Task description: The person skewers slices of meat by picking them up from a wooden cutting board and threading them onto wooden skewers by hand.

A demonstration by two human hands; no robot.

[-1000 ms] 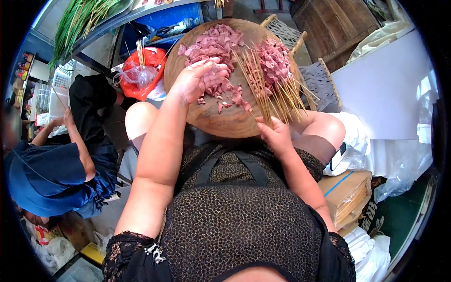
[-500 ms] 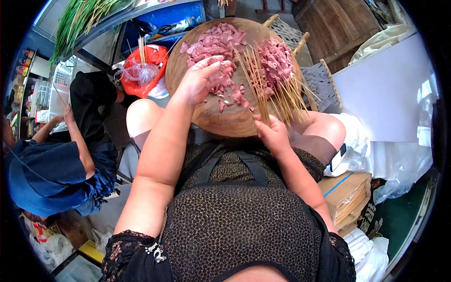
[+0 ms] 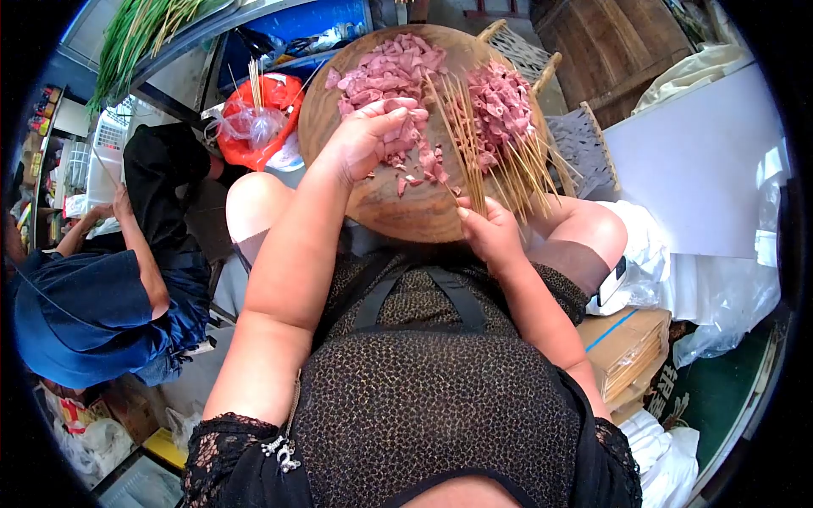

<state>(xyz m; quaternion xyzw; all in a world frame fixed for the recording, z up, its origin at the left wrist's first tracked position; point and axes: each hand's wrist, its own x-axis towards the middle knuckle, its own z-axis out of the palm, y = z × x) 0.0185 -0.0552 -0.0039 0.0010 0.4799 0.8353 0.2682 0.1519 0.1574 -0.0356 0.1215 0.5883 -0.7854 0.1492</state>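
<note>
A round wooden board (image 3: 398,207) stands before my knees. Loose pink meat pieces (image 3: 394,68) lie heaped on its left part, with smaller scraps nearer me. My left hand (image 3: 371,135) is at the near left side of this heap, palm turned up, fingers curled; whether a piece is between them is hard to make out. In my right hand (image 3: 491,227), at the board's near edge, is a bunch of thin wooden skewers (image 3: 461,140) pointing away from me. Right of the bunch lie skewers threaded with meat (image 3: 501,102), their bare ends toward me.
A red plastic bag (image 3: 258,123) with upright sticks stands left of the board. Another person (image 3: 93,313) in dark blue sits at the left. Green stalks (image 3: 144,42) lie on a shelf, upper left. A woven chair (image 3: 584,148) and white panel (image 3: 694,161) are at the right.
My left hand has shifted slightly right and its fingers have curled in more. My right hand stays round the skewers, nearly still. The board sits slightly higher in view.
</note>
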